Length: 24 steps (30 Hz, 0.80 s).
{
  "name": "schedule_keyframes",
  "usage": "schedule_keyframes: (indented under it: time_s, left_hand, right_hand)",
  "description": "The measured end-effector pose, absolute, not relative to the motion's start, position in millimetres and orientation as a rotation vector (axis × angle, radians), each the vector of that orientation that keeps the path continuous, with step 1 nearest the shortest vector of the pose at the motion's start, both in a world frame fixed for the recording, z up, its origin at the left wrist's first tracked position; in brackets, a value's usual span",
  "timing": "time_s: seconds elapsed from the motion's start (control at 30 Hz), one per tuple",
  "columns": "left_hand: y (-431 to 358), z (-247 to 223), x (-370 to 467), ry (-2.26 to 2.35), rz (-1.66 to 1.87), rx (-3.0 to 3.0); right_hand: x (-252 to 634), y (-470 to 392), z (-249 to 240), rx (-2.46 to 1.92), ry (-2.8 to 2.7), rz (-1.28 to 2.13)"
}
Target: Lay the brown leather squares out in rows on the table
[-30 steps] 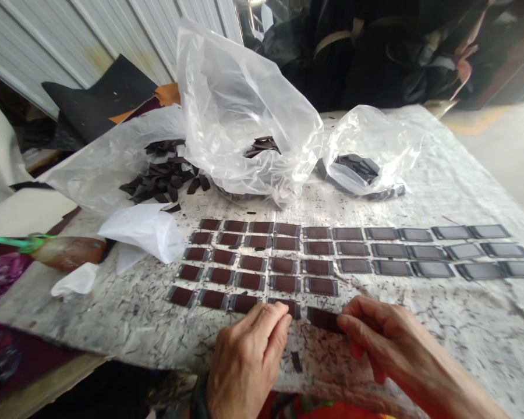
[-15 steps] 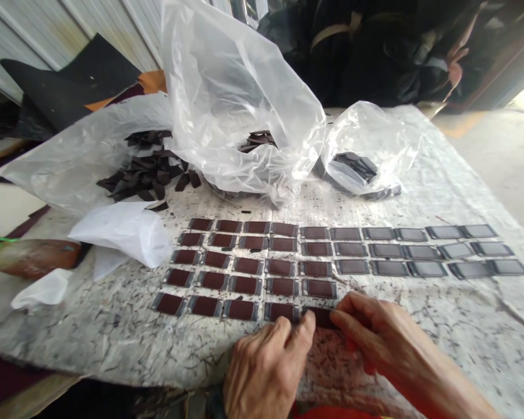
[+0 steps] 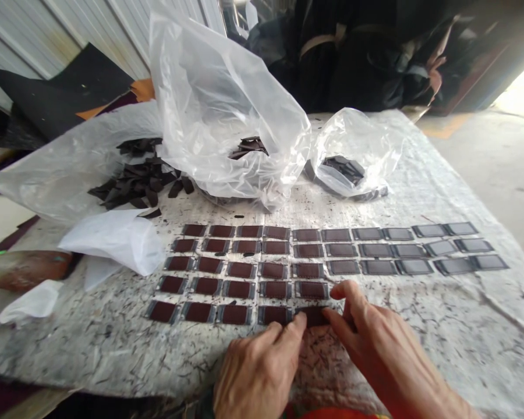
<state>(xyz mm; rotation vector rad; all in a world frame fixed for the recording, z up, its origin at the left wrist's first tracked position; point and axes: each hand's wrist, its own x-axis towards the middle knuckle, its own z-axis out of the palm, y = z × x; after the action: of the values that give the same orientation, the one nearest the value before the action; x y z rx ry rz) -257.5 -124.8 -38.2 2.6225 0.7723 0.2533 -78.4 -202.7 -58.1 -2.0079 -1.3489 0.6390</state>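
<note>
A small dark brown rectangular patch [image 3: 313, 316], leather-like, lies at the right end of the nearest row on the cloth. My left hand [image 3: 262, 366] has its fingers curled together, with a fingertip pressing the patch's left end. At the right end, the thumb of my right hand [image 3: 371, 331] touches the patch, while its index finger is raised and apart. Just above sits another brown patch [image 3: 312, 290] with dark grey ends. Similar patches lie in rows, including a greyer patch [image 3: 489, 262] at the far right. My hands hide parts of the nearest patch.
A large clear plastic bag [image 3: 227, 105] holding brown pieces stands behind the rows. Right of it is a smaller clear bag [image 3: 358, 145] with dark pieces. Loose dark strips [image 3: 135, 180] are heaped at left. White sheeting [image 3: 113, 238] and a brown bottle-like object [image 3: 26, 269] lie nearer.
My right index finger has lifted away from the patch and opened from the thumb. My left hand stays at the patch's left end. The view has shifted slightly right.
</note>
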Motion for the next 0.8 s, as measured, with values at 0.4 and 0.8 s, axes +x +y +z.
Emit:
schedule_keyframes:
  time_s: [0.4,0.8]
  left_hand:
    - [-163,-18,-211,1.129,1.073,1.116]
    - [-150,-22,-197,0.917,0.910,1.895]
  right_hand:
    - [-117,-212,-39,-0.829,-0.385,1.820]
    - [-16,-214,-48,-1.662,-0.772,1.151]
